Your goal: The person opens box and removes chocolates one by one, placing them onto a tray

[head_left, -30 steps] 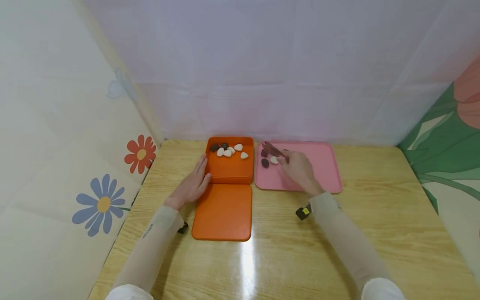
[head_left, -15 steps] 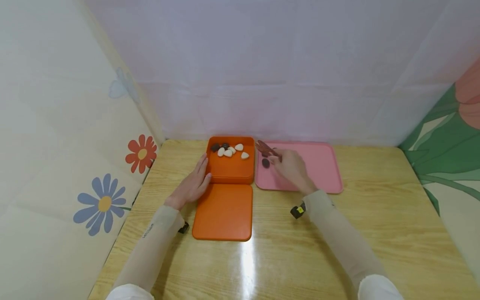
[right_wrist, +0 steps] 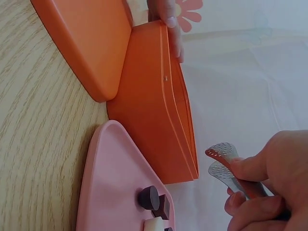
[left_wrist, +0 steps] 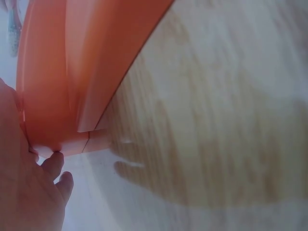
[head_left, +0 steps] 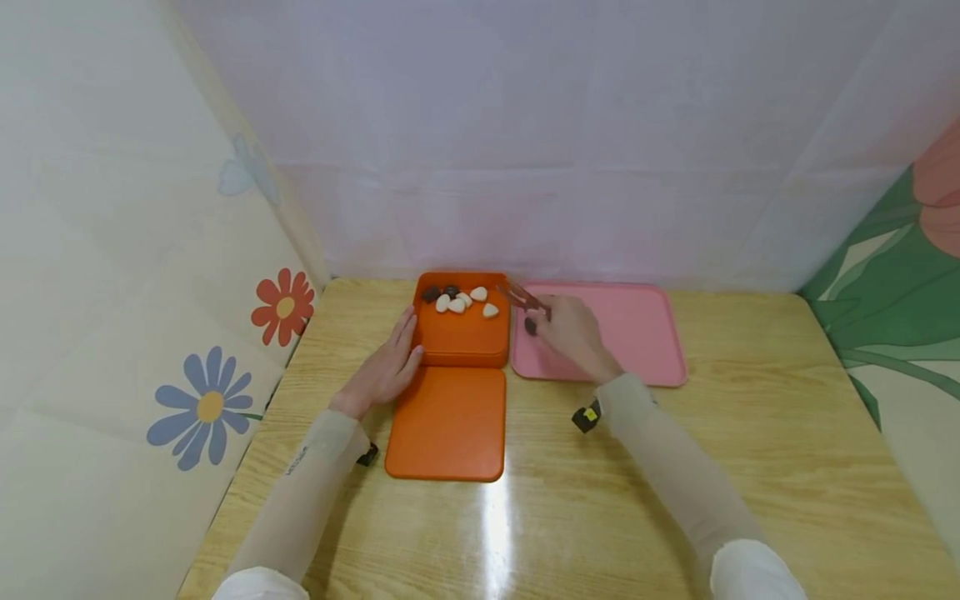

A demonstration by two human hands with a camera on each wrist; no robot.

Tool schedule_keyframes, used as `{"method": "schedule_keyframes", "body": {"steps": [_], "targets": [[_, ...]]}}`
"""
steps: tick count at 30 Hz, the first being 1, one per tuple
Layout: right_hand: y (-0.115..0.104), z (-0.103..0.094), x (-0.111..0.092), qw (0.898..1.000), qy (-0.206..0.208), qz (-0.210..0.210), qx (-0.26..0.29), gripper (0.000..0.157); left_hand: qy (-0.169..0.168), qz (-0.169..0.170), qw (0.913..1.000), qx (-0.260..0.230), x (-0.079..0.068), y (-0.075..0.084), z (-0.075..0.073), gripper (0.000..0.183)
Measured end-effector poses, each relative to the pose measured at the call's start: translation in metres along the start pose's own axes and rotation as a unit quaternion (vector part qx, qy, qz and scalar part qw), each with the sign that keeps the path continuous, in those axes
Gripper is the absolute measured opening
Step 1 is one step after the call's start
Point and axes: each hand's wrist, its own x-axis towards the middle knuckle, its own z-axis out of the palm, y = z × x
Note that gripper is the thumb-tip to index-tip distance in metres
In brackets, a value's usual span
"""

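Note:
My right hand grips a pair of metal tongs with perforated tips. In the head view the tongs' tips are above the right rim of an orange box; whether they pinch anything cannot be told. My left hand lies along the box's left side, fingers mostly straight and touching it. Several white pieces and dark pieces lie inside the box toward its back. On the pink tray are a round dark chocolate-like piece, a square dark piece and a white piece.
An orange lid lies flat on the wooden table, against the box's front. The tray stands just right of the box. A pale cloth wall rises behind both, with flower-printed walls at the sides.
My right hand has moved left with the tongs, from over the tray's left part to the box's right rim. The left hand stays at the box.

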Motion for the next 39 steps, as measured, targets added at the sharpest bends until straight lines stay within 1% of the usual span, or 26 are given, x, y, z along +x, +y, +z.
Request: {"method": "schedule_keyframes", "body": {"steps": [4, 7, 9, 12, 15, 18, 24, 30, 31, 35, 39], "targets": [[-0.001, 0.004, 0.003, 1.000, 0.005, -0.026, -0.011, 0.030, -0.004, -0.004, 1.0000, 0.002, 0.001, 0.000, 0.000, 0.071], [-0.003, 0.007, 0.006, 0.998, 0.020, -0.048, -0.035, 0.025, -0.007, -0.007, 0.9999, 0.002, 0.001, 0.001, -0.001, 0.071], [-0.004, 0.010, 0.007, 0.997, 0.029, -0.053, -0.046, 0.023, -0.008, -0.008, 0.9999, 0.001, 0.001, 0.001, -0.001, 0.071], [-0.007, 0.013, 0.009, 0.997, 0.028, -0.049, -0.051, 0.023, -0.007, -0.007, 0.9999, 0.001, 0.001, 0.001, 0.000, 0.071], [-0.010, 0.014, 0.009, 0.997, 0.025, -0.040, -0.053, 0.028, -0.007, -0.006, 1.0000, 0.002, 0.001, 0.001, 0.000, 0.071], [-0.014, 0.016, 0.010, 0.997, 0.022, -0.041, -0.054, 0.030, -0.008, -0.006, 0.9999, 0.002, 0.000, 0.001, 0.000, 0.071], [-0.019, 0.022, 0.013, 0.998, 0.014, -0.036, -0.046, 0.025, -0.005, -0.006, 1.0000, 0.000, 0.000, 0.001, 0.000, 0.071], [-0.021, 0.031, 0.015, 0.998, -0.001, -0.037, -0.056, 0.040, -0.007, -0.007, 0.9999, 0.002, 0.000, 0.000, 0.000, 0.071], [-0.022, 0.032, 0.015, 0.997, -0.003, -0.037, -0.064, 0.044, -0.008, -0.008, 0.9999, 0.003, 0.000, 0.000, 0.000, 0.071], [-0.026, 0.036, 0.016, 0.997, -0.013, -0.034, -0.075, 0.045, -0.009, -0.009, 0.9999, 0.001, 0.000, 0.000, -0.001, 0.071], [-0.027, 0.038, 0.019, 0.995, -0.020, -0.041, -0.089, 0.047, -0.009, -0.008, 0.9999, 0.002, 0.001, -0.001, -0.002, 0.070]]}}
